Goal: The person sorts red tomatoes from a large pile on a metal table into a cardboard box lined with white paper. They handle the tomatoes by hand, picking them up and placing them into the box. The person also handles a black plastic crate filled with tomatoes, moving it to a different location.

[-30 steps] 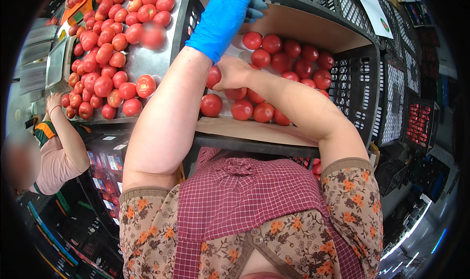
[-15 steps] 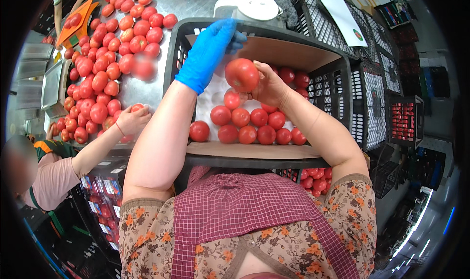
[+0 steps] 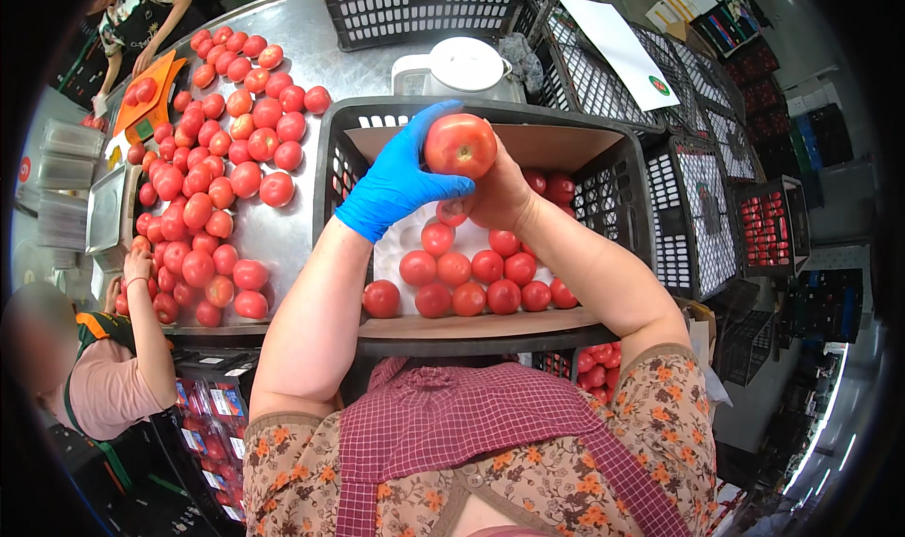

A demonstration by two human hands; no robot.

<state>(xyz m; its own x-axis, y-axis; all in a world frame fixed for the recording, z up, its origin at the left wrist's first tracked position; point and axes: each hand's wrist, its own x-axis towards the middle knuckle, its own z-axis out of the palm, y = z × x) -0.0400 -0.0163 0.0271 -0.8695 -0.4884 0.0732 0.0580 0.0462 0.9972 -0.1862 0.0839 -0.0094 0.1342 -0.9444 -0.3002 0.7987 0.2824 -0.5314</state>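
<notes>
A large red tomato point(image 3: 461, 148) is held up over the black crate point(image 3: 481, 334), its pale blossom or stem spot facing me. My left hand point(image 3: 405, 177), in a blue glove, curves round the tomato's left side and underside with the thumb below it. My right hand point(image 3: 502, 193) is bare and wraps its right side; most of its fingers are hidden behind the fruit. Below the hands, several tomatoes point(image 3: 453, 269) sit in rows on a white liner in the crate, and a few more point(image 3: 560, 189) lie by its right wall. Brown cardboard point(image 3: 556, 148) lines the crate's sides.
Loose tomatoes point(image 3: 198, 207) cover the metal table point(image 3: 306, 42) at left, where a co-worker's hand point(image 3: 138, 264) touches some. A white scale point(image 3: 467, 64) stands behind the crate. Another black crate point(image 3: 424, 9) is at the back, and stacked crates point(image 3: 702, 212) rise at right.
My left hand has come down and right onto the tomato that my right hand held alone. The co-worker's hand has drawn back left. My view has shifted, so the table sits lower.
</notes>
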